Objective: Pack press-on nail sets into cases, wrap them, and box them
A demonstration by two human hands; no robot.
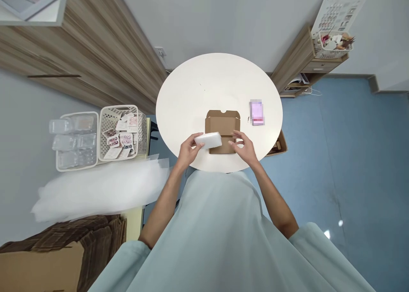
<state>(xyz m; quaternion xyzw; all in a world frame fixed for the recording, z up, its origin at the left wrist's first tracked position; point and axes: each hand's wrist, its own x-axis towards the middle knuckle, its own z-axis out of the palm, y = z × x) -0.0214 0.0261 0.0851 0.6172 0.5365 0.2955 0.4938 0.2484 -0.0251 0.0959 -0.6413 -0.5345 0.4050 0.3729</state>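
My left hand (189,149) pinches one end of a small white rectangular packet (208,140), which looks wrapped in pale foam or film; its contents are hidden. The packet is tilted slightly and covers the left side of an open brown cardboard mailer box (223,125), whose lid is folded back away from me. Over the box's right edge is my right hand (244,147), fingers apart and curved, with nothing between them. A purple-and-pink phone-like item (257,112), blurred in the picture, lies on the white table to the right.
The oval white table (191,87) stands against the wall. On the left are a basket of printed cards (119,132), a basket of clear plastic cases (76,140), a stack of white foam sheets (102,192) and flattened cardboard (41,266). Below the table's right edge stands a carton (283,143).
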